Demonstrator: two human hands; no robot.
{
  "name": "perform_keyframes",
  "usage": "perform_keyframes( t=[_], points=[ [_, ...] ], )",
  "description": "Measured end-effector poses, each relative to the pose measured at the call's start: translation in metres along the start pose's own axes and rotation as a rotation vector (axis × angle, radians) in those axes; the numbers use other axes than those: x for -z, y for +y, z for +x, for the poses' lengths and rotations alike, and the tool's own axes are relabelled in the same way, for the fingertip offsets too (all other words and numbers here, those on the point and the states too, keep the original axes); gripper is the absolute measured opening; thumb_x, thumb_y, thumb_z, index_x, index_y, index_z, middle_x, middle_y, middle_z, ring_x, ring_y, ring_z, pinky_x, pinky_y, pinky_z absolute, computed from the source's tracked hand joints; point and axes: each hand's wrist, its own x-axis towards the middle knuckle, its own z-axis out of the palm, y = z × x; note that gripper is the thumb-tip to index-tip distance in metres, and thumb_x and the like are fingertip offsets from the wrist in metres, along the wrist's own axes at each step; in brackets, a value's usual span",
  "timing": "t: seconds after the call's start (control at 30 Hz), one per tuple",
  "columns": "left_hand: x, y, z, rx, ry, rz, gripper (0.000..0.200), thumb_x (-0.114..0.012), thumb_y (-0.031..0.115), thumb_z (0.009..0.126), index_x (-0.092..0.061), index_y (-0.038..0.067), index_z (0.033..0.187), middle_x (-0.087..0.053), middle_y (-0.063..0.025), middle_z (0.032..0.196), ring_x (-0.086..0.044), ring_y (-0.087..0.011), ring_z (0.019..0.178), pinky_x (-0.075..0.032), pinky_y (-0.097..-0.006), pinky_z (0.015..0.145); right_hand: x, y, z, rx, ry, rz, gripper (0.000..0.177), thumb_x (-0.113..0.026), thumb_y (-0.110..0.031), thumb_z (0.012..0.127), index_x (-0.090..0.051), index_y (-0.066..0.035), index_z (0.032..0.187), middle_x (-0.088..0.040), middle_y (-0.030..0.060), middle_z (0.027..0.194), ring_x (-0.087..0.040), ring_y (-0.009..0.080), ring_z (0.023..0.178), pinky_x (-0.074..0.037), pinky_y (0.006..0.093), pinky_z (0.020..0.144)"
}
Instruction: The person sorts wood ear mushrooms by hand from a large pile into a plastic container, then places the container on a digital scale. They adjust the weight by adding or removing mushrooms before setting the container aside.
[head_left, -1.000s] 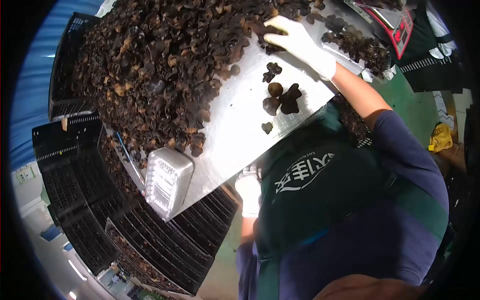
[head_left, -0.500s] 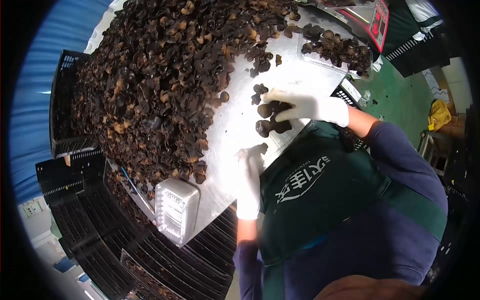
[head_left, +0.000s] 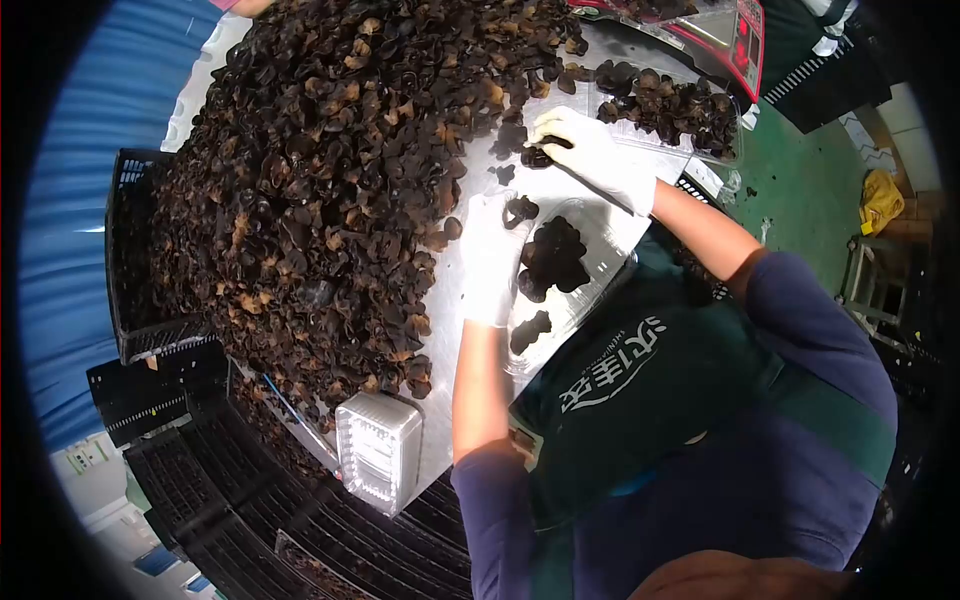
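Observation:
My left hand (head_left: pixel 490 265), in a white glove, is at the left side of a clear plastic tray (head_left: pixel 603 248), its fingers curled at a dark wood ear mushroom (head_left: pixel 520 211). Inside the tray lie a clump of wood ears (head_left: pixel 555 255) and a smaller piece (head_left: pixel 531 331). My right hand (head_left: pixel 590 155), gloved too, reaches beyond the tray, its fingers bent over another wood ear (head_left: pixel 537 157) on the metal table (head_left: pixel 450 300). A large heap of wood ears (head_left: pixel 320 180) covers the table to the left.
A filled clear tray (head_left: pixel 680 110) stands at the far right by a red scale (head_left: pixel 740 50). Stacked clear trays (head_left: pixel 380 450) sit at the near left corner. Black crates (head_left: pixel 140 250) line the left side. Another person's hand (head_left: pixel 250 6) shows at the top edge.
My right hand has moved away from me, from the wood ears in the tray to pieces beyond it. My left hand has moved forward along the tray. Another person's hand has appeared at the top.

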Motion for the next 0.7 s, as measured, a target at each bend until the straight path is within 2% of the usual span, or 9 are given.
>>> perform_keyframes(
  t=[0.13, 0.2, 0.3, 0.33, 0.43, 0.47, 0.6, 0.67, 0.7],
  points=[
    [0.001, -0.004, 0.010, -0.027, -0.047, 0.134, 0.022, -0.066, -0.004, 0.078, -0.070, 0.001, 0.099, -0.060, -0.0070, 0.087, -0.064, -0.0129, 0.078, -0.051, -0.0255, 0.066, 0.024, -0.025, -0.016, -0.084, -0.026, 0.200, 0.018, -0.066, -0.004, 0.079, -0.068, -0.004, 0.098, -0.066, 0.0103, 0.098, -0.065, 0.0218, 0.089, -0.052, 0.0318, 0.077],
    [0.002, -0.001, 0.010, 0.173, -0.039, -0.155, 0.017, -0.062, -0.005, 0.080, -0.070, 0.000, 0.093, -0.064, -0.0070, 0.087, -0.064, -0.0132, 0.077, -0.052, -0.0254, 0.067, 0.032, -0.042, -0.031, -0.071, -0.067, 0.137, 0.019, -0.068, -0.003, 0.078, -0.069, -0.004, 0.097, -0.067, 0.0100, 0.097, -0.065, 0.0220, 0.089, -0.053, 0.0319, 0.075],
    [0.008, 0.003, 0.000, 0.055, 0.067, -0.132, 0.016, -0.060, -0.005, 0.083, -0.069, 0.000, 0.095, -0.068, -0.0076, 0.090, -0.065, -0.0133, 0.079, -0.052, -0.0259, 0.068, 0.034, -0.066, -0.056, -0.021, -0.142, 0.077, 0.021, -0.072, -0.002, 0.075, -0.070, -0.005, 0.096, -0.067, 0.0090, 0.096, -0.065, 0.0227, 0.087, -0.054, 0.0320, 0.070],
    [0.005, -0.005, -0.004, 0.225, 0.093, -0.405, 0.018, -0.059, -0.005, 0.084, -0.068, 0.000, 0.099, -0.070, -0.0088, 0.093, -0.065, -0.0138, 0.081, -0.053, -0.0277, 0.072, 0.034, -0.074, -0.064, 0.013, -0.170, 0.077, 0.022, -0.074, -0.002, 0.073, -0.070, -0.005, 0.095, -0.068, 0.0083, 0.096, -0.065, 0.0233, 0.086, -0.054, 0.0320, 0.066],
    [0.028, 0.010, -0.027, 0.157, 0.181, -0.177, 0.019, -0.058, -0.005, 0.086, -0.066, -0.001, 0.102, -0.070, -0.0081, 0.094, -0.065, -0.0135, 0.082, -0.052, -0.0274, 0.073, 0.030, -0.088, -0.080, 0.204, -0.317, -0.091, 0.031, -0.073, -0.016, 0.078, -0.069, -0.011, 0.107, -0.065, 0.0048, 0.111, -0.060, 0.0249, 0.101, -0.049, 0.0374, 0.085],
    [0.033, 0.024, -0.034, 0.163, 0.185, -0.324, 0.018, -0.057, -0.005, 0.086, -0.067, -0.001, 0.101, -0.069, -0.0070, 0.094, -0.064, -0.0124, 0.081, -0.051, -0.0261, 0.076, 0.024, -0.089, -0.088, 0.197, -0.410, -0.153, 0.038, -0.072, -0.026, 0.080, -0.066, -0.014, 0.115, -0.062, 0.0040, 0.117, -0.056, 0.0240, 0.109, -0.043, 0.0406, 0.093],
    [0.045, 0.020, -0.076, 0.228, 0.231, -0.298, 0.023, -0.058, -0.007, 0.084, -0.067, 0.002, 0.103, -0.068, -0.0065, 0.094, -0.063, -0.0107, 0.083, -0.050, -0.0241, 0.077, 0.023, -0.093, -0.063, 0.296, -0.377, -0.199, 0.047, -0.071, -0.034, 0.082, -0.063, -0.013, 0.123, -0.062, 0.0045, 0.117, -0.057, 0.0242, 0.107, -0.044, 0.0397, 0.090],
    [0.051, 0.035, -0.090, 0.281, 0.044, -0.007, 0.030, -0.058, -0.010, 0.082, -0.068, 0.004, 0.107, -0.066, -0.0064, 0.093, -0.062, -0.0109, 0.084, -0.049, -0.0237, 0.077, 0.015, -0.064, -0.042, 0.105, -0.213, -0.197, 0.047, -0.071, -0.031, 0.083, -0.061, -0.012, 0.124, -0.063, 0.0082, 0.107, -0.061, 0.0261, 0.098, -0.048, 0.0389, 0.087],
    [0.049, 0.032, -0.094, 0.285, 0.044, -0.003, 0.030, -0.058, -0.010, 0.082, -0.068, 0.004, 0.107, -0.066, -0.0064, 0.093, -0.062, -0.0109, 0.084, -0.049, -0.0237, 0.077, 0.017, -0.059, -0.031, -0.104, -0.226, 0.013, 0.048, -0.071, -0.028, 0.083, -0.058, -0.008, 0.125, -0.063, 0.0134, 0.102, -0.061, 0.0291, 0.092, -0.050, 0.0399, 0.079]
  ],
)
